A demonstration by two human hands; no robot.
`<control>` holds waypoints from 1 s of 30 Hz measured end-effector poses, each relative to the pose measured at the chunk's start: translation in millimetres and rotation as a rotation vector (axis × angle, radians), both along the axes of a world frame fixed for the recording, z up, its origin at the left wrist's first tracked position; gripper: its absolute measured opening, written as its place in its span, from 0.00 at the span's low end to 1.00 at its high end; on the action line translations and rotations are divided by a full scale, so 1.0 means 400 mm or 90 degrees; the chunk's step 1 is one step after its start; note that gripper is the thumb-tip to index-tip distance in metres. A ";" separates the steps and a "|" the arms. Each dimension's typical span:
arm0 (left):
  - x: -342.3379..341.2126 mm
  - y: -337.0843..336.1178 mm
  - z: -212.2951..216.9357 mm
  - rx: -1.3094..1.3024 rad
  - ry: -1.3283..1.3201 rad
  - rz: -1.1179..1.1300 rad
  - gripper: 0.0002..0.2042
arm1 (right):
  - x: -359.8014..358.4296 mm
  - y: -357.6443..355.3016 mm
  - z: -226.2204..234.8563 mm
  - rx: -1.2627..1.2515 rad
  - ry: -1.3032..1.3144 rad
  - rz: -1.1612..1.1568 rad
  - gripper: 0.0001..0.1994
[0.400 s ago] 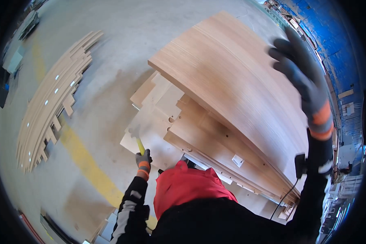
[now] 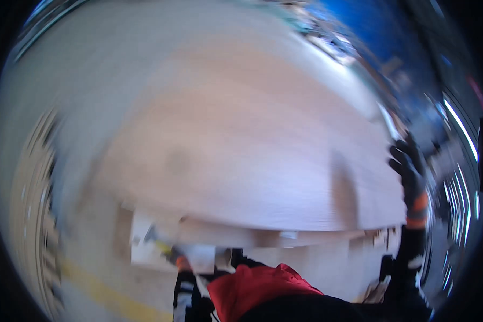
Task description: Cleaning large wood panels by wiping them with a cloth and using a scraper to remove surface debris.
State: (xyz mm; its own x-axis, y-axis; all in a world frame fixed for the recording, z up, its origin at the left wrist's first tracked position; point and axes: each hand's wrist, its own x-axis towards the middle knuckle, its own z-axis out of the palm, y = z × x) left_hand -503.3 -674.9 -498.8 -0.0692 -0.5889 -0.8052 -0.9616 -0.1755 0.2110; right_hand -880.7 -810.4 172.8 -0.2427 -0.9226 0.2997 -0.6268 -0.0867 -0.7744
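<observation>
My left hand (image 2: pixel 180 261), in a dark glove with an orange cuff, is closed round the yellow handle of a hammer (image 2: pixel 161 246). The hammer's grey head is smeared by motion and lies over a pale board (image 2: pixel 140 250) at the lower left. Raised at the right edge of a large wood-grain panel (image 2: pixel 241 145) is my right hand (image 2: pixel 411 177), gloved alike, with its fingers stretched out and nothing in them. Whether it touches the panel I cannot tell. A dark shadow falls on the panel to the left of that hand.
Under the panel's near edge show more wooden pieces (image 2: pixel 214 232), blurred. Long narrow wood strips (image 2: pixel 35 177) lie on the floor at the left, beside a yellow floor line (image 2: pixel 112 295). A blue wall (image 2: pixel 354 27) stands at the far right.
The view has swung, so the panel now stretches across the middle and hides more of the pieces beneath. My right hand appears lower; my left hand still grips the hammer.
</observation>
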 end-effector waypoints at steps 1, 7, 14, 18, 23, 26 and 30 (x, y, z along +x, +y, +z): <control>0.019 0.024 -0.025 0.037 0.030 -0.086 0.26 | -0.014 0.004 -0.013 -0.006 0.006 0.013 0.28; 0.125 0.089 -0.182 -0.269 -0.299 -0.298 0.32 | -0.241 0.145 -0.059 -0.087 -0.017 -0.091 0.29; 0.062 -0.176 -0.018 -0.579 -0.207 -0.314 0.31 | -0.829 0.346 -0.202 -0.031 0.475 -0.388 0.29; 0.005 -0.160 0.158 -0.704 -0.157 -0.279 0.30 | -1.191 0.300 -0.232 0.083 0.442 -0.439 0.42; 0.015 -0.044 0.386 -0.806 -0.098 -0.245 0.30 | -1.465 0.119 -0.274 0.284 0.286 -0.283 0.38; -0.002 0.002 0.582 -0.855 -0.057 -0.232 0.29 | -1.476 0.081 -0.300 0.191 0.440 -0.314 0.28; -0.075 -0.051 0.825 -0.930 0.042 -0.223 0.28 | -1.474 0.157 -0.269 0.234 0.405 -0.250 0.24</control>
State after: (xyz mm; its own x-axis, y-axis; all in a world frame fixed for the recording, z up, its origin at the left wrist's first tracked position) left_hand -533.2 -695.5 -168.7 -0.3848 -0.7942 0.4704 -0.8912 0.4523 0.0347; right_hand -1470.2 -747.7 65.1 -0.4529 -0.8722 0.1847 -0.8864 0.4183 -0.1980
